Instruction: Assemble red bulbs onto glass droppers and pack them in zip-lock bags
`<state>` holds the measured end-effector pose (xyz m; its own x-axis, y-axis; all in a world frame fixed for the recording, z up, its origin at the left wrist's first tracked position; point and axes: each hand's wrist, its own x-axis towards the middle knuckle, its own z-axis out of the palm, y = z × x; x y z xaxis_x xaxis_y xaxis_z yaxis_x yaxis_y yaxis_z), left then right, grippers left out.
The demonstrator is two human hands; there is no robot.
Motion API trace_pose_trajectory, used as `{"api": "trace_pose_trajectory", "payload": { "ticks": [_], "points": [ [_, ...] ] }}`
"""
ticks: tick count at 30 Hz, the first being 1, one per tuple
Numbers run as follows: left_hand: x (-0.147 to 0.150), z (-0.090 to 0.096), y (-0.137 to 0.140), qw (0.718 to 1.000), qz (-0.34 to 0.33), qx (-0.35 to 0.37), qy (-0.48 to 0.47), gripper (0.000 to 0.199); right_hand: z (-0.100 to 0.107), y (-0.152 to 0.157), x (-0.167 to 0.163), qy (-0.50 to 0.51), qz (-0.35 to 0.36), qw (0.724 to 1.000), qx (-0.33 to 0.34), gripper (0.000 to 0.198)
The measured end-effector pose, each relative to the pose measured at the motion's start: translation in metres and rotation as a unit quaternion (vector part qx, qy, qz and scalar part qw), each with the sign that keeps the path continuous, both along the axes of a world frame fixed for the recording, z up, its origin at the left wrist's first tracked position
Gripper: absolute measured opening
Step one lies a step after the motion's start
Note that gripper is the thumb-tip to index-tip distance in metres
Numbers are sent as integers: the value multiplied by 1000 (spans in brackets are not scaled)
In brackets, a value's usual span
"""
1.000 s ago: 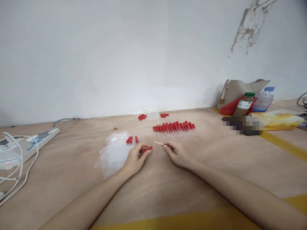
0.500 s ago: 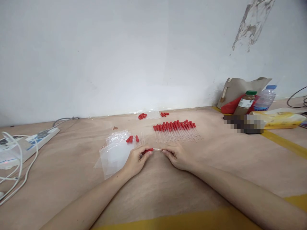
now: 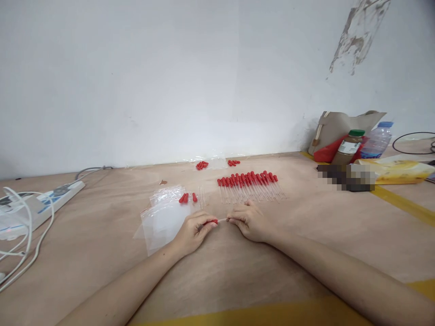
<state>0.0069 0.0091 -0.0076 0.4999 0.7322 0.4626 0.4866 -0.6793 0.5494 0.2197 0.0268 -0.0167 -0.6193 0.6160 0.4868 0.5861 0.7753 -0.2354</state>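
Observation:
Between thumb and fingers, my left hand (image 3: 195,231) grips a red rubber bulb (image 3: 213,221), mostly hidden by the fingers. A thin clear glass tube (image 3: 222,220) runs from the bulb to my right hand (image 3: 248,221), whose fingertips pinch its other end. Beyond my hands lies a row of droppers (image 3: 249,183) with red bulbs and clear tubes. Several loose tubes (image 3: 203,197) lie behind my left hand, beside a few red bulbs (image 3: 185,198) on clear plastic bags (image 3: 163,222).
Two small piles of red bulbs (image 3: 202,165) lie near the wall. At left is a power strip (image 3: 64,201) with white cables (image 3: 30,235). A green-capped bottle (image 3: 348,147), a clear bottle (image 3: 376,140), a beige bag (image 3: 340,127) and a yellow packet (image 3: 401,170) stand at right.
Both hands have shifted slightly toward me, with the bulb and tube still held between them. The right hand has turned a little, its fingers further along the tube.

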Motion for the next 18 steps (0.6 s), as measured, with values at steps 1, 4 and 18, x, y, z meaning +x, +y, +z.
{"api": "trace_pose_trajectory", "payload": {
  "ticks": [1,4,18],
  "points": [
    [0,0,0,1000,3,2,6,19,0,0,0,-8,-3,1000,13,20],
    [0,-1,-1,1000,12,11,23,21,-1,-1,1,-23,-15,998,51,20],
    [2,-3,-4,998,-14,31,55,16,-3,-13,-5,-11,-11,998,64,19]
  ]
}}
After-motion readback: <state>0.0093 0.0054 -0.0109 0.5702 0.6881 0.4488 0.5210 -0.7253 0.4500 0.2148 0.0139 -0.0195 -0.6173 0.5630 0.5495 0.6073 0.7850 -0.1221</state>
